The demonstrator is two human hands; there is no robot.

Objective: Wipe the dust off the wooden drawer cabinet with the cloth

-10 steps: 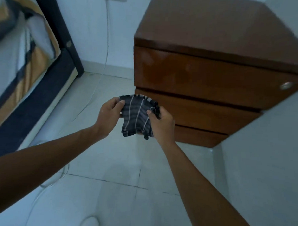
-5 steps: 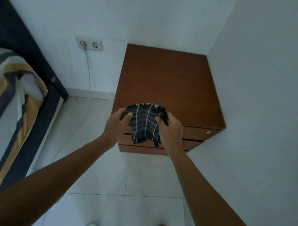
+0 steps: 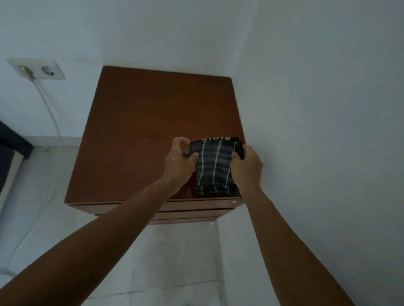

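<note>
While both forearms reach forward from the bottom of the view, the left hand (image 3: pixel 179 160) and the right hand (image 3: pixel 247 164) each pinch an upper corner of the cloth (image 3: pixel 215 167), fingers curled closed on its folded edge. The cloth hangs between them over the near right part of the cabinet (image 3: pixel 151 132) top, its lower hem close to the front edge; whether it touches the wood I cannot tell. It looks light, soft and limp, folded into several layers, so it should bunch and slide easily rather than hold a shape. A flat palm pressed on the middle of the fold would likely serve better for wiping than corner pinches. The top seems hard, smooth and bare. Beyond it stand the walls, with a socket (image 3: pixel 38 70) and cord (image 3: pixel 50 111) to the left.
</note>
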